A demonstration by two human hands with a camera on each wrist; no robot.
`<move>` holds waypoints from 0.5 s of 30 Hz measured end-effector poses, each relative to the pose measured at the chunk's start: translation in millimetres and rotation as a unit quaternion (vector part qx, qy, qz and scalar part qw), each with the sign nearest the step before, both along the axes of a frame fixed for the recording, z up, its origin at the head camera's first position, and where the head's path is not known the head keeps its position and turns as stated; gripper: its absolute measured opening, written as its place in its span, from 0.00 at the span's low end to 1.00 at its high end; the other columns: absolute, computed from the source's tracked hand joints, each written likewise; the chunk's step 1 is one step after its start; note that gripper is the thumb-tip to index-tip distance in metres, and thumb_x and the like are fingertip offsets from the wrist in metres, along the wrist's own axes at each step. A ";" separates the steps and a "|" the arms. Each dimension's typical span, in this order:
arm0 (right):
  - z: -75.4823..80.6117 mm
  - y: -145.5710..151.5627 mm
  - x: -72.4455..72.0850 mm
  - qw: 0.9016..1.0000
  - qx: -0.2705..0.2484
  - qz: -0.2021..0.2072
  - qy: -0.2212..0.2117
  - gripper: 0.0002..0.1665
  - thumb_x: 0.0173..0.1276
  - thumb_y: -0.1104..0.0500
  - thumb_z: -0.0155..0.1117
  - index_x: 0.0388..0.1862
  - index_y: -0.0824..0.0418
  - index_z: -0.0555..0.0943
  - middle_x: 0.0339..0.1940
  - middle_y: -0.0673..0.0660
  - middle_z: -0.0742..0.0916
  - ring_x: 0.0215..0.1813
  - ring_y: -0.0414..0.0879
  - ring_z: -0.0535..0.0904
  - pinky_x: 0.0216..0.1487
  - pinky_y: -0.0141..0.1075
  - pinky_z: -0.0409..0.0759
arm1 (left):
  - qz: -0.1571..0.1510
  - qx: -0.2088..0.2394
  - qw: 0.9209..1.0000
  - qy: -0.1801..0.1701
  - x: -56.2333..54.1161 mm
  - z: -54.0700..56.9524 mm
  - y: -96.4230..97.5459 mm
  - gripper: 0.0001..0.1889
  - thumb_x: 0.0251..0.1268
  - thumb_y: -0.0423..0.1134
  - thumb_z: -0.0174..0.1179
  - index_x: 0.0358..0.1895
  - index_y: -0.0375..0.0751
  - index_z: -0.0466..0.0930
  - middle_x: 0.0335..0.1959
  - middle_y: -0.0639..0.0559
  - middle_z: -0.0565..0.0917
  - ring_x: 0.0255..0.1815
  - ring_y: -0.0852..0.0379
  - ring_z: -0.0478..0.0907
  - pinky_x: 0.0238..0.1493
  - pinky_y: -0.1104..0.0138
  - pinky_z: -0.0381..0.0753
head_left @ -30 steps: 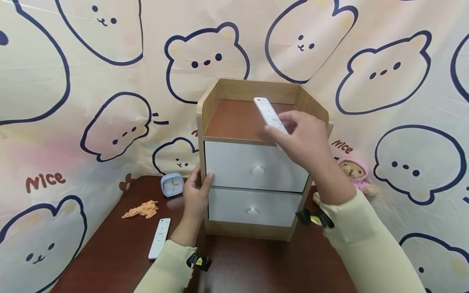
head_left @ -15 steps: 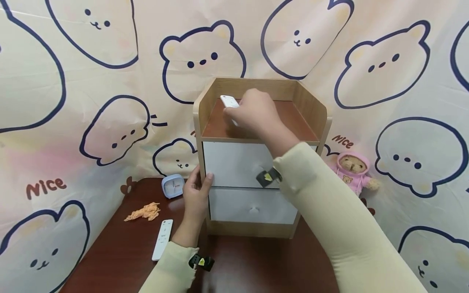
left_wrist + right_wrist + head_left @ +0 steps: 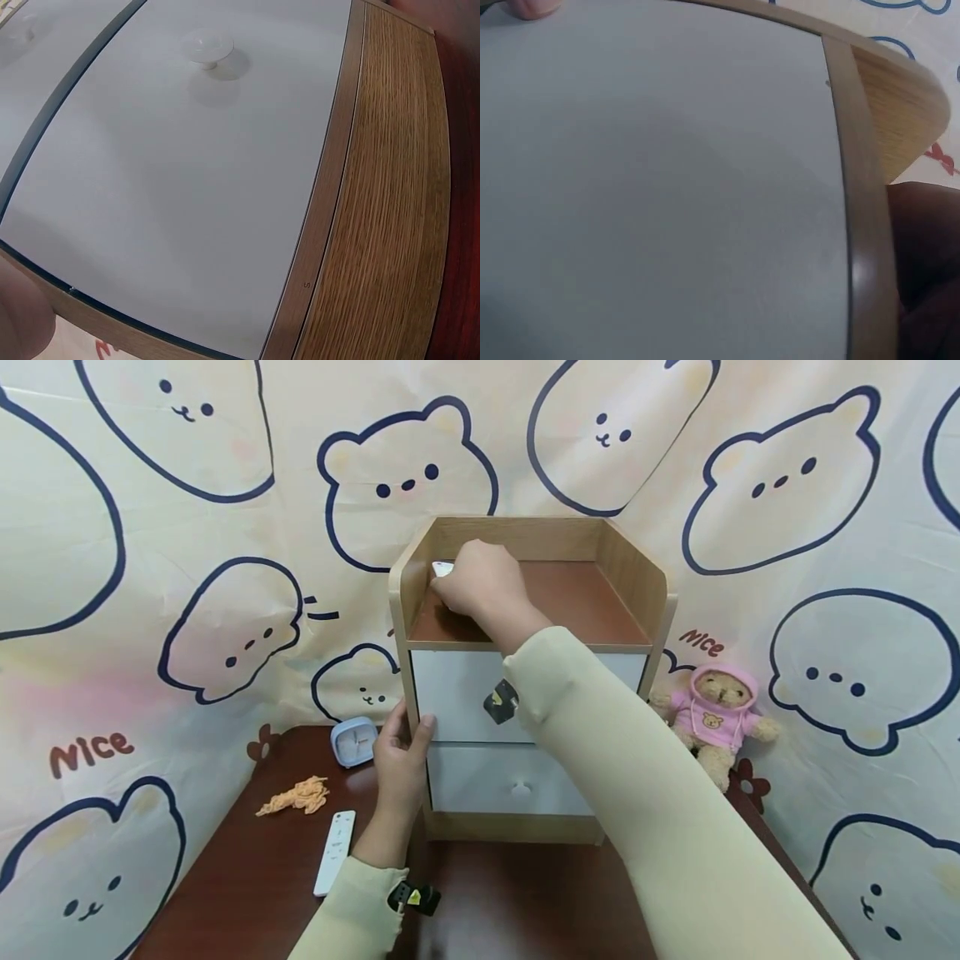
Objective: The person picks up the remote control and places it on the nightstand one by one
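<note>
A small wooden cabinet [image 3: 510, 828] with two white drawers, both closed, stands upright on the dark red-brown table. My right hand [image 3: 483, 581] is over the left part of its brown top shelf [image 3: 573, 597], holding a white remote control [image 3: 442, 568]; only the far end of the remote shows past the fingers. At the cabinet's left side my left hand [image 3: 401, 768] grips the front edge, thumb on the drawer front and fingers on the side panel. That thumb [image 3: 24, 319] also shows at the lower left of the left wrist view, beside the lower drawer [image 3: 187, 172].
Left of the cabinet lie a second white remote [image 3: 334, 852], an orange crumpled cord bundle [image 3: 296, 796] and a blue square clock [image 3: 354, 742]. A teddy bear in a pink hoodie [image 3: 712, 714] sits to the right. Raised wooden rims [image 3: 633, 577] border the top shelf. Behind hangs a bear-print cloth.
My right hand has carried the remote from above the shelf's front right leftward and down to the shelf's left side. My left hand keeps its place on the cabinet edge.
</note>
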State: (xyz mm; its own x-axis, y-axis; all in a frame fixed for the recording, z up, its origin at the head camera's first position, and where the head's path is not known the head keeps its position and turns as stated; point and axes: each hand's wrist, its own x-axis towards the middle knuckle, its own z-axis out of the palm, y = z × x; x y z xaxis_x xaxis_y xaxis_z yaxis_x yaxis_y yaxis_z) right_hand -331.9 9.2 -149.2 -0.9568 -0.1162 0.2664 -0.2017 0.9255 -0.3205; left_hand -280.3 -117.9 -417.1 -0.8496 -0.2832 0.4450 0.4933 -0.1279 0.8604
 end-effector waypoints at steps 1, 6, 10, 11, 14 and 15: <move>-0.3 -1.4 -1.6 1.000 0.001 -0.002 0.002 0.20 0.78 0.42 0.60 0.38 0.55 0.86 0.36 0.53 0.85 0.42 0.48 0.83 0.38 0.37 0.76 | 0.000 -0.001 1.000 0.000 -0.4 0.3 0.0 0.26 0.80 0.39 0.66 0.77 0.46 0.77 0.64 0.49 0.83 0.65 0.53 0.78 0.63 0.69 0.78; -5.2 -9.6 -6.3 1.000 0.004 -0.018 0.009 0.19 0.79 0.41 0.61 0.41 0.54 0.86 0.41 0.53 0.87 0.44 0.48 0.82 0.43 0.38 0.80 | 0.007 -0.003 1.000 -0.006 -0.7 0.5 0.1 0.26 0.80 0.39 0.66 0.77 0.48 0.77 0.65 0.48 0.83 0.65 0.53 0.78 0.62 0.70 0.79; -10.0 -13.9 -7.8 1.000 0.010 -0.024 0.017 0.20 0.79 0.39 0.60 0.41 0.52 0.86 0.40 0.52 0.88 0.43 0.48 0.83 0.43 0.39 0.82 | 0.010 0.003 1.000 -0.009 0.7 0.2 1.4 0.26 0.80 0.39 0.66 0.77 0.48 0.78 0.63 0.50 0.84 0.64 0.53 0.78 0.62 0.69 0.79; -10.6 -14.3 -7.6 0.999 0.012 -0.025 0.019 0.20 0.79 0.38 0.60 0.40 0.52 0.86 0.40 0.52 0.88 0.43 0.48 0.83 0.43 0.39 0.82 | 0.009 0.005 1.000 -0.008 0.7 0.2 1.7 0.26 0.80 0.39 0.66 0.77 0.48 0.78 0.63 0.51 0.84 0.64 0.53 0.78 0.62 0.69 0.79; -11.7 -13.4 -6.7 0.999 0.010 -0.027 0.025 0.22 0.79 0.37 0.59 0.39 0.52 0.86 0.39 0.52 0.87 0.43 0.48 0.83 0.42 0.39 0.81 | 0.007 0.006 1.000 -0.008 0.7 0.6 2.5 0.25 0.80 0.40 0.66 0.76 0.49 0.78 0.62 0.52 0.84 0.64 0.53 0.78 0.61 0.68 0.79; -12.0 -12.3 -6.3 0.999 0.007 -0.026 0.025 0.23 0.79 0.36 0.59 0.38 0.52 0.86 0.38 0.52 0.87 0.42 0.47 0.83 0.41 0.39 0.80 | 0.006 0.005 1.000 -0.009 0.6 0.5 2.9 0.25 0.80 0.41 0.66 0.76 0.49 0.78 0.62 0.52 0.84 0.64 0.53 0.78 0.61 0.68 0.79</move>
